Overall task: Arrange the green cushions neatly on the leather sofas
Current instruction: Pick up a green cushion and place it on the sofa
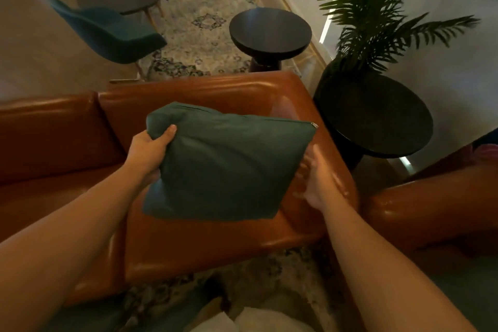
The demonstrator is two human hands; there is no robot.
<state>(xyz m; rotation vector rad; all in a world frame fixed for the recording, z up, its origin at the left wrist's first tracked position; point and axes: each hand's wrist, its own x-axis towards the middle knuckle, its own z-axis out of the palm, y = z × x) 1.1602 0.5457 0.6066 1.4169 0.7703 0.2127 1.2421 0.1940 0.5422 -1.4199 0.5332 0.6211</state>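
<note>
A square dark green cushion (pixel 229 164) is held up over the right-hand seat of a brown leather sofa (pixel 188 240). My left hand (pixel 151 148) grips its upper left corner, thumb on the front. My right hand (pixel 320 180) is blurred at the cushion's right edge, fingers spread; whether it touches the fabric I cannot tell. The zip end shows at the upper right corner. A second brown leather sofa (pixel 431 207) has its armrest at the right.
A black round side table (pixel 377 121) carries a potted palm (pixel 382 21) beside the sofa's right arm. Behind the sofa stand a smaller dark round table (pixel 269 32), a teal chair (pixel 107 32) and a patterned rug (pixel 196 24). Another rug (pixel 269 277) lies underfoot.
</note>
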